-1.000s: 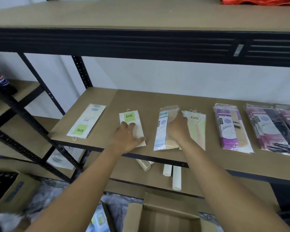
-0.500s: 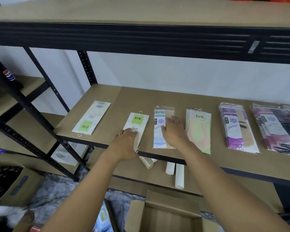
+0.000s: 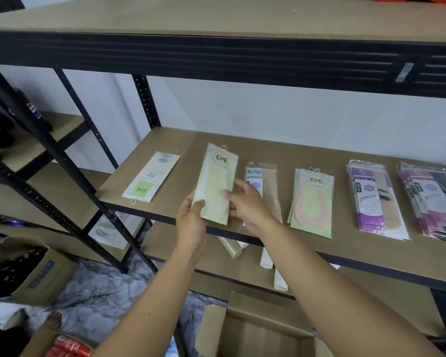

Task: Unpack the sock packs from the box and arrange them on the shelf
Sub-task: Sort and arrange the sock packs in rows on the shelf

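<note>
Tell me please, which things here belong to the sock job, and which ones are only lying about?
Of the job:
yellow-green sock pack, gripped by the left hand, touched by the right hand
face-down pack
stocking pack
pink-green pack
purple packs
dark pink packs
open box
shelf

Lying about:
paper cups
cola bottles
floor carton

Stockroom or shop back room. Black perforated-steel racking (image 3: 146,99) with bare fibreboard shelf (image 3: 268,148); retail-bagged sock packs (image 3: 312,202) laid in row, hanger hooks attached. Open cardboard box (image 3: 255,331) on floor below, second carton (image 3: 36,274) at left. Cola bottles (image 3: 35,112) on neighbouring rack; paper cup stacks (image 3: 265,258) on lower tier.
</note>
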{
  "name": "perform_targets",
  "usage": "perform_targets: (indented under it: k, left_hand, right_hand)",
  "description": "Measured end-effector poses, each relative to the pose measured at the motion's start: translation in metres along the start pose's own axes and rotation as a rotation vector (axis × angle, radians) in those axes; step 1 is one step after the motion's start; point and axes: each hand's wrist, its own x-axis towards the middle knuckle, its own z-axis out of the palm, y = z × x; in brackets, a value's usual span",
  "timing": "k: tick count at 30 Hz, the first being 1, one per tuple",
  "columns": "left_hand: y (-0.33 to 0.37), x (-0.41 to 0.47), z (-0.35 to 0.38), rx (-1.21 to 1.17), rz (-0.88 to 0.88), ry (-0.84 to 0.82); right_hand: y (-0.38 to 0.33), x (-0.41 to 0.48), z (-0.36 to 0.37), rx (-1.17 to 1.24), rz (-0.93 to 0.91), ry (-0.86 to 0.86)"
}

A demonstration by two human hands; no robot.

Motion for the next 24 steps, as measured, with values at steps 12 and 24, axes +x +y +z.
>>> perform_targets:
  k: [12, 24]
  left_hand:
    - [0.015, 0.093, -0.082, 1.466, 0.55, 0.1]
    - [-0.013, 0.062, -0.075, 1.868, 0.475, -0.082]
  right_hand:
    - [-0.009, -0.003, -0.034, -0.338, -0.188, 0.212]
    - [-0.001, -0.009, -0.07, -0.541, -0.153, 0.268]
